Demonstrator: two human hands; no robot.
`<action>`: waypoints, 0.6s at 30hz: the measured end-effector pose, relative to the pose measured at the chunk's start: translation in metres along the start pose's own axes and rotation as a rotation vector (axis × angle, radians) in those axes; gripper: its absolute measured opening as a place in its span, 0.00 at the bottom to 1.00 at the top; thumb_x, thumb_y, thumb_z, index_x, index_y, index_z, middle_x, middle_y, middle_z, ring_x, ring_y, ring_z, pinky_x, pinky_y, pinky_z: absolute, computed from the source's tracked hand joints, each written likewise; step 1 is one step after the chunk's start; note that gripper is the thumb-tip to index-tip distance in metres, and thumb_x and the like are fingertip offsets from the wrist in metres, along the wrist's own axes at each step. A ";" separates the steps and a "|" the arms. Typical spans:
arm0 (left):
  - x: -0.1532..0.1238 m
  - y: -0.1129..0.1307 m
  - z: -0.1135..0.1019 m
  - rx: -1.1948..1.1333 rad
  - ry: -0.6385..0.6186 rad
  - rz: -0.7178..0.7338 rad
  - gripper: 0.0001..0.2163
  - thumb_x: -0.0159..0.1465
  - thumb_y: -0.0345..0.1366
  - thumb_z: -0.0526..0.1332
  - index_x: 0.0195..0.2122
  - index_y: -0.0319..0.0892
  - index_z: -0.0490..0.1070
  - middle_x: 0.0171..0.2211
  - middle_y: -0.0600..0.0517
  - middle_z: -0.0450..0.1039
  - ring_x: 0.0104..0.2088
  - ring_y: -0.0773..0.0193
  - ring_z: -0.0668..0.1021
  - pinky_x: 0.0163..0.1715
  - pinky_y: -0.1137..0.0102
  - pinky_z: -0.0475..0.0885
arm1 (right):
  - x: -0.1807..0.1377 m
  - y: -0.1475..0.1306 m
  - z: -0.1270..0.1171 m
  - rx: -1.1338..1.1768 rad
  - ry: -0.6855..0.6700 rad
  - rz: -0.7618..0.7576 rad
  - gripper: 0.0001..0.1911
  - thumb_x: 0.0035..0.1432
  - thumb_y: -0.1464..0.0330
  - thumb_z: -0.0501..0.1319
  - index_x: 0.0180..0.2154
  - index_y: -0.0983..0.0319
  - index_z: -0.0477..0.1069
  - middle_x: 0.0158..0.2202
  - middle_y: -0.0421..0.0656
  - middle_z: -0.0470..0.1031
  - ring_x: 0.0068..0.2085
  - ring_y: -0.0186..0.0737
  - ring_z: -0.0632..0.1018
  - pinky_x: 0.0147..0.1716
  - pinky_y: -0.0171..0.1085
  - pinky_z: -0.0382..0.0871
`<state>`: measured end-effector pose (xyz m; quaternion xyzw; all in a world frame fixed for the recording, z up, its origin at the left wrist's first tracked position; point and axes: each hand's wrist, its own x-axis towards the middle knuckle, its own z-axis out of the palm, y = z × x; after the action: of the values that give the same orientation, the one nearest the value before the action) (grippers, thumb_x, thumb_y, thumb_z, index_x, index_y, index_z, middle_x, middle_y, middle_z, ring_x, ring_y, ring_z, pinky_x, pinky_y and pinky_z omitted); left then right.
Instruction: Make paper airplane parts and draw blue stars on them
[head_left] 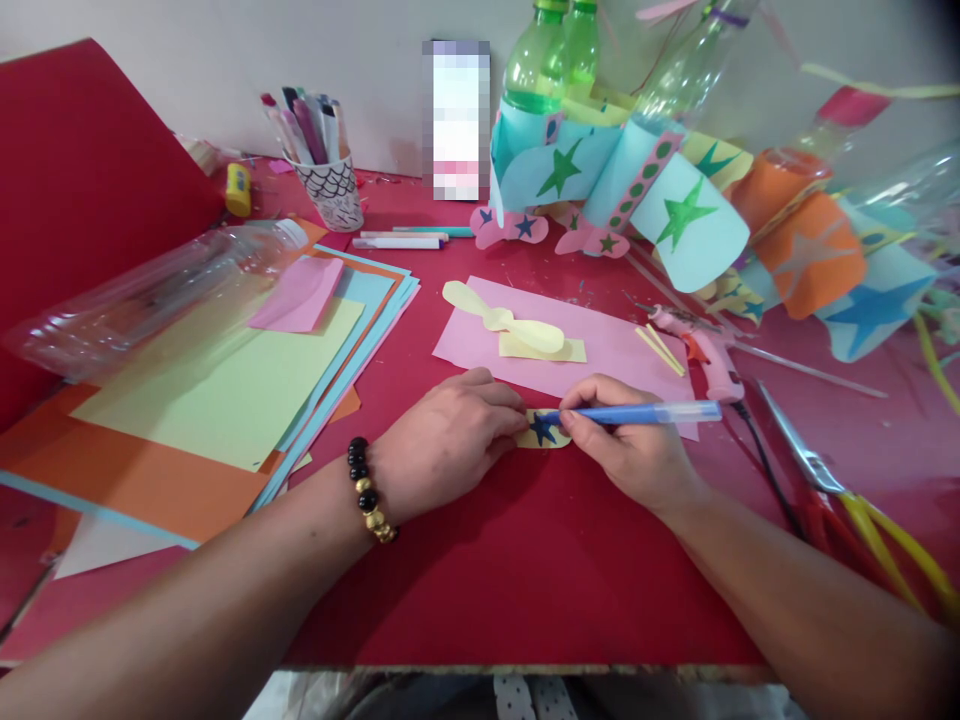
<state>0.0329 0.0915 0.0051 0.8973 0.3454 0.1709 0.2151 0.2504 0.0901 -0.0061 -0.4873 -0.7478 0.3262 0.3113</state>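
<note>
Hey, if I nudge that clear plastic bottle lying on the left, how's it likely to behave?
The clear plastic bottle will probably roll, since its round body lies on its side. It looks empty, so it's likely light. Its glossy wall suggests it could feel slippery.

Small pale-yellow paper piece (pixel 560 438): on the red bench (pixel 525 580), near right corner rounded, left end hidden; dark blue star (pixel 541 431) on its face. Blue marker (pixel 637 413): slim, rear end translucent, held crosswise in the right hand (pixel 630 450), tip end (point itself unclear) at the star.
</note>
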 end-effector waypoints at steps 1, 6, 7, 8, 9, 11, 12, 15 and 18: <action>0.000 0.000 0.000 0.002 -0.002 -0.001 0.09 0.67 0.28 0.56 0.38 0.40 0.77 0.42 0.49 0.77 0.43 0.60 0.73 0.45 0.66 0.69 | 0.000 0.000 0.000 0.011 -0.002 0.003 0.05 0.59 0.69 0.59 0.30 0.62 0.68 0.22 0.37 0.65 0.22 0.31 0.63 0.21 0.32 0.58; 0.000 -0.001 0.001 -0.005 0.001 0.002 0.09 0.67 0.28 0.56 0.38 0.40 0.78 0.42 0.49 0.77 0.43 0.60 0.73 0.45 0.66 0.69 | -0.001 0.002 0.000 0.000 0.026 0.001 0.05 0.60 0.69 0.59 0.31 0.62 0.69 0.23 0.37 0.66 0.23 0.31 0.64 0.22 0.32 0.59; 0.000 -0.001 0.001 -0.007 0.003 0.002 0.09 0.67 0.28 0.56 0.37 0.40 0.78 0.42 0.49 0.77 0.43 0.60 0.73 0.45 0.66 0.69 | 0.000 0.002 0.001 -0.009 0.028 -0.002 0.04 0.60 0.69 0.59 0.31 0.62 0.69 0.23 0.37 0.67 0.23 0.31 0.64 0.22 0.32 0.59; 0.000 -0.001 0.001 -0.008 0.003 0.003 0.09 0.67 0.28 0.56 0.37 0.40 0.78 0.42 0.49 0.77 0.43 0.60 0.73 0.45 0.66 0.69 | 0.000 0.002 0.001 -0.016 0.029 -0.006 0.04 0.59 0.69 0.59 0.31 0.62 0.69 0.23 0.37 0.67 0.23 0.31 0.65 0.22 0.32 0.59; 0.000 -0.001 0.001 -0.008 0.004 0.003 0.09 0.67 0.28 0.56 0.37 0.40 0.78 0.42 0.49 0.77 0.43 0.60 0.73 0.45 0.66 0.69 | 0.000 0.001 0.001 -0.021 0.030 -0.012 0.04 0.59 0.69 0.59 0.31 0.62 0.69 0.23 0.37 0.67 0.23 0.31 0.65 0.22 0.32 0.59; 0.000 -0.001 0.001 -0.009 0.005 0.002 0.09 0.66 0.28 0.57 0.37 0.40 0.78 0.42 0.50 0.77 0.43 0.60 0.73 0.45 0.66 0.69 | 0.000 0.001 0.001 -0.029 0.034 -0.025 0.04 0.59 0.70 0.59 0.31 0.63 0.69 0.23 0.37 0.67 0.23 0.30 0.65 0.22 0.32 0.59; 0.000 0.000 0.001 -0.010 0.005 0.001 0.09 0.66 0.28 0.57 0.37 0.40 0.78 0.42 0.50 0.77 0.43 0.60 0.73 0.45 0.66 0.69 | 0.000 0.001 0.001 -0.033 0.034 -0.028 0.04 0.59 0.70 0.59 0.31 0.63 0.69 0.23 0.37 0.67 0.23 0.30 0.65 0.22 0.31 0.59; 0.000 0.000 0.001 -0.011 0.008 -0.001 0.09 0.67 0.28 0.56 0.38 0.40 0.78 0.42 0.50 0.77 0.43 0.60 0.74 0.45 0.66 0.69 | 0.000 0.000 0.000 -0.039 0.026 -0.028 0.04 0.59 0.70 0.59 0.31 0.63 0.69 0.23 0.36 0.66 0.23 0.30 0.65 0.22 0.31 0.59; 0.000 0.000 0.001 -0.008 0.010 -0.004 0.10 0.67 0.28 0.56 0.38 0.40 0.78 0.42 0.50 0.77 0.43 0.60 0.74 0.45 0.66 0.69 | -0.001 0.001 -0.001 -0.044 0.022 -0.032 0.04 0.58 0.71 0.59 0.29 0.62 0.68 0.22 0.36 0.65 0.23 0.30 0.64 0.22 0.32 0.58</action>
<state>0.0330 0.0910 0.0038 0.8949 0.3475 0.1764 0.2175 0.2520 0.0899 -0.0066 -0.4855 -0.7591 0.2993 0.3139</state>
